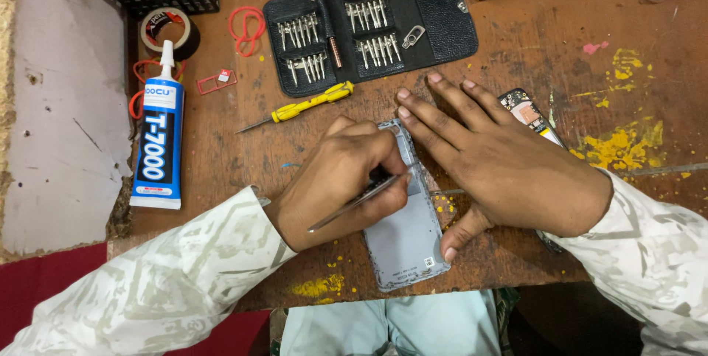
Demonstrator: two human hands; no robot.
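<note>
Head view shows the left hand (341, 179) gripping metal tweezers (359, 201) with closed fingers over one grey phone frame (407, 234) at the near middle of the worktop (531, 39). The right hand (501, 164) lies flat with fingers open, pressing the frame. Better keep this pressure steady and the tips low. I count one yellow screwdriver (310, 105), one glue tube (158, 142), one bit case (369, 28).

Worn wooden workbench (516, 39), yellow paint splatters (623, 146); red floor (44, 282).
</note>
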